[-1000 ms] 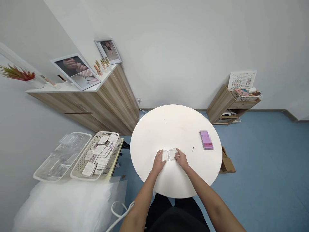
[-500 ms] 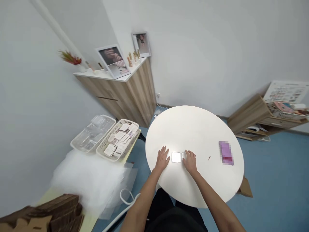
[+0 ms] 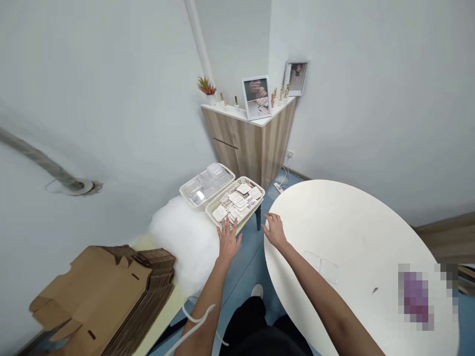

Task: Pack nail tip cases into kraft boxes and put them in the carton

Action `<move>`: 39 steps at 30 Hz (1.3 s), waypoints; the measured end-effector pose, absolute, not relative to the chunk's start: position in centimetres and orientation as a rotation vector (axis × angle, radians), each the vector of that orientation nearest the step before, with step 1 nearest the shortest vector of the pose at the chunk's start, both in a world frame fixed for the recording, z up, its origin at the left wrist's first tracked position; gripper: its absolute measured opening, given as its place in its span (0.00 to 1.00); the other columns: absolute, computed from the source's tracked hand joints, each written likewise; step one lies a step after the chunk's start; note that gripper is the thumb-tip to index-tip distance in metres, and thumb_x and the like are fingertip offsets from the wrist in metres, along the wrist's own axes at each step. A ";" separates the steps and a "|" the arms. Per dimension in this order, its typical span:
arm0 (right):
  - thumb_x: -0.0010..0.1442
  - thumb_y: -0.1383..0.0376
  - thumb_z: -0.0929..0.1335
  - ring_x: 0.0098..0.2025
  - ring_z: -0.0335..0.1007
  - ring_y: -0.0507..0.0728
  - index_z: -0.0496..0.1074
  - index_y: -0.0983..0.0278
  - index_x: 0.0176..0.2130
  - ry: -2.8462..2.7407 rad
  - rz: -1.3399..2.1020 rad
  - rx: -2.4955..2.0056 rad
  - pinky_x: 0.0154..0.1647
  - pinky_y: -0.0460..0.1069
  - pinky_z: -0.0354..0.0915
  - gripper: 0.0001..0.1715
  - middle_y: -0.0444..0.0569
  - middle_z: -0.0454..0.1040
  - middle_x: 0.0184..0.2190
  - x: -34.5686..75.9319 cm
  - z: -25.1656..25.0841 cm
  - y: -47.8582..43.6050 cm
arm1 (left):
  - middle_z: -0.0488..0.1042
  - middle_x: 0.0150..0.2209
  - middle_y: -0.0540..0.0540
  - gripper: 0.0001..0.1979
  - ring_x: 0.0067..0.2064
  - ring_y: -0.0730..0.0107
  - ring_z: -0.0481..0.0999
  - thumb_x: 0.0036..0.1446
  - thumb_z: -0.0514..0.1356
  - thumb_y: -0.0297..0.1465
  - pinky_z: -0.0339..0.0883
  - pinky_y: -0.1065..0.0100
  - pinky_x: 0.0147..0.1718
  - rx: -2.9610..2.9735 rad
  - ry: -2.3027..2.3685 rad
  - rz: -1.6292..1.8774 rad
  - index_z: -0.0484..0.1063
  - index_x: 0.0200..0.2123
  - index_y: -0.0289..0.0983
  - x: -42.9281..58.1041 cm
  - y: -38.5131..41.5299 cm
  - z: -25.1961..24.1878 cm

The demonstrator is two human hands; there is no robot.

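My left hand (image 3: 228,241) is open, fingers spread, at the near edge of a white basket (image 3: 256,201) filled with small white cards (image 3: 236,197). Whether the fingertips touch the basket or cards I cannot tell. My right hand (image 3: 274,229) is over the left edge of the round white table (image 3: 352,217), fingers apart and slightly curled, holding nothing. On the table behind my right forearm lies an open clear plastic case (image 3: 328,271), its two halves side by side. A second basket (image 3: 193,202), beside the first, contains clear plastic cases (image 3: 206,185).
Flattened brown cardboard boxes (image 3: 96,287) are stacked on the left table, near white foam sheets (image 3: 185,232). A small dark bit (image 3: 374,290) and a blurred purple item (image 3: 415,294) lie on the round table. A wooden cabinet (image 3: 256,148) with picture frames stands in the corner.
The view has swung left. Both hands have left the clear case on the round table; the left now reaches to the card basket, and the right has moved to the table's left edge.
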State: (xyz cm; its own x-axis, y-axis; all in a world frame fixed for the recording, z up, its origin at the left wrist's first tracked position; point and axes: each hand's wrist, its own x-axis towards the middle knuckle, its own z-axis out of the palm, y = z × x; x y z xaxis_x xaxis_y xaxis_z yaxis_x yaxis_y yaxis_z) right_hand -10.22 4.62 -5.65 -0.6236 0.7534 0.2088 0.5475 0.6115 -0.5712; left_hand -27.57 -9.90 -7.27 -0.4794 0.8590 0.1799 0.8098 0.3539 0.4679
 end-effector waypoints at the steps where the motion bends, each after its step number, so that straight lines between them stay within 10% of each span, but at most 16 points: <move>1: 0.62 0.63 0.62 0.56 0.58 0.64 0.67 0.63 0.57 -2.431 0.637 -0.994 0.55 0.59 0.59 0.24 0.57 0.68 0.53 -12.1 -5.2 4.9 | 0.42 0.71 0.38 0.30 0.71 0.46 0.37 0.63 0.53 0.37 0.30 0.39 0.65 1.583 2.502 0.735 0.53 0.67 0.41 -28.1 -10.3 -7.6; 25: 0.63 0.65 0.63 0.41 0.73 0.59 0.75 0.65 0.38 -2.932 0.394 -1.073 0.47 0.51 0.57 0.11 0.56 0.79 0.34 -30.4 -4.9 8.3 | 0.40 0.71 0.41 0.43 0.71 0.43 0.38 0.53 0.57 0.29 0.42 0.38 0.64 1.666 2.578 0.415 0.43 0.69 0.43 -28.8 -11.1 -7.1; 39: 0.56 0.51 0.66 0.29 0.70 0.55 0.74 0.62 0.32 -1.728 1.297 -1.049 0.31 0.48 0.66 0.18 0.47 0.77 0.27 -17.0 -2.2 11.4 | 0.44 0.70 0.37 0.36 0.70 0.41 0.38 0.57 0.57 0.32 0.39 0.37 0.64 1.665 2.616 0.543 0.51 0.67 0.39 -29.1 -10.4 -8.3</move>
State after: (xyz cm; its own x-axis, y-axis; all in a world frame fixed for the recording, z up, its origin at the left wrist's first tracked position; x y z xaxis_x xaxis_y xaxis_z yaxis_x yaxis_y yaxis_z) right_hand -17.02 11.41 -2.22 -0.4067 0.9105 0.0750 0.1823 0.1614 -0.9699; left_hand -29.10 -10.38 -8.28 -0.4404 0.8779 0.1880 0.8802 0.3809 0.2832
